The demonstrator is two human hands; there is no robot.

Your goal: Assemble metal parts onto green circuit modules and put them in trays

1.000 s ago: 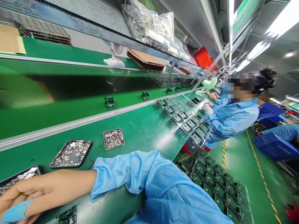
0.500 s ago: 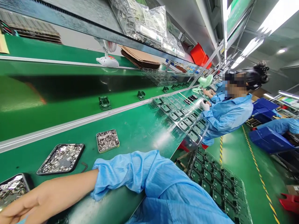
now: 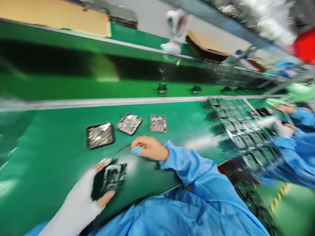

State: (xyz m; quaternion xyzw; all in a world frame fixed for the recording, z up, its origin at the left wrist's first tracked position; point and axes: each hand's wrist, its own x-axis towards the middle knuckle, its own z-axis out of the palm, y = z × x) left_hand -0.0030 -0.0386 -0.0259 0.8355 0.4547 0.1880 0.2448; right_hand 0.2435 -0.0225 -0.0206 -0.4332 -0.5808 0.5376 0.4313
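The left hand point(image 3: 85, 191), in a white glove with bare fingertips, is partly open, thumb and fingers spanning a dark circuit unit point(image 3: 114, 176) above the worktop; blur hides its detail, and the palm side is out of sight. At two o'clock from it, the right hand point(image 3: 149, 148) is curled narrow around a slim dark tool point(image 3: 123, 148), whose tip points to nine o'clock, near the unit; whether it is tweezers cannot be told. Taking the right hand as centre, three trays of small metal parts lie just beyond: the left tray point(image 3: 100, 135) towards ten o'clock, the middle tray point(image 3: 129, 124) at eleven, the right tray point(image 3: 158, 123) at one. The green worktop point(image 3: 49, 141) gives broad room at nine o'clock; its near edge runs along the blue-clad body at five, partly covered by the sleeve. A pale rail point(image 3: 118, 102) bounds the far side at twelve. At three, a blurred clear tray point(image 3: 246, 134) meets a co-worker's sleeve point(image 3: 292, 154), cut off by the frame.
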